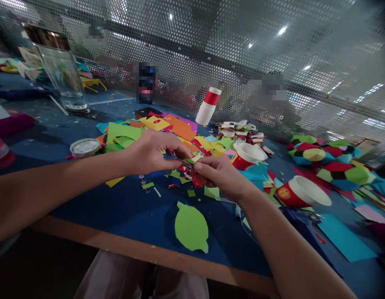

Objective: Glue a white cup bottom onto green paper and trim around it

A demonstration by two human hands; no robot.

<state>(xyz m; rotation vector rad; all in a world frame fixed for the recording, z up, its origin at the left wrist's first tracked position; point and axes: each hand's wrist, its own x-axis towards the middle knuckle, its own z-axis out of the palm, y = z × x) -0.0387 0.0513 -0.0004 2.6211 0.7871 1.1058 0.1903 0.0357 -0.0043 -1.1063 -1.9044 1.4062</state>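
Note:
Between my two hands is a small green paper piece (188, 161), pinched from both sides above the scraps. My left hand (153, 153) has thumb and fingertips closed on its left end. My right hand (215, 172) grips the other end, its fingers curled and partly hidden. Nearer the table edge lies a green paper cut-out (191, 227), oval with a small tab at each end. Beyond my hands spreads a heap of coloured paper scraps (180, 126), with tiny clippings below it.
A tall glass bottle (63, 74) stands back left, near a round lid (85, 147). Stacked paper cups (208, 106) stand behind the heap. Two red-and-white cups (247, 155) (301, 192) are to the right, by patchwork paper shapes (323, 155). A perforated metal screen (192, 50) closes the back.

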